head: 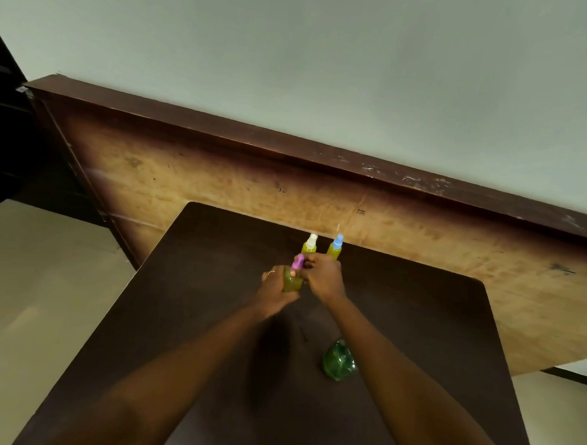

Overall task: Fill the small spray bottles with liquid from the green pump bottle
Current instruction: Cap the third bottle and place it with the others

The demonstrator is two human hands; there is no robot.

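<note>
My left hand (275, 287) grips a small spray bottle (290, 283) holding green liquid, a little above the dark table (415, 330). My right hand (323, 275) pinches that bottle's purple spray cap (298, 261) at the top. Just behind my hands stand two more small bottles of yellow-green liquid, upright and side by side: one with a white cap (310, 244), one with a blue cap (335, 247). The green pump bottle (339, 361) sits on the table near my right forearm; its pump head is not visible.
A worn wooden panel (219, 184) with a dark top rail rises right behind the table's far edge. Pale floor (26, 293) lies to the left of the table and at the right corner.
</note>
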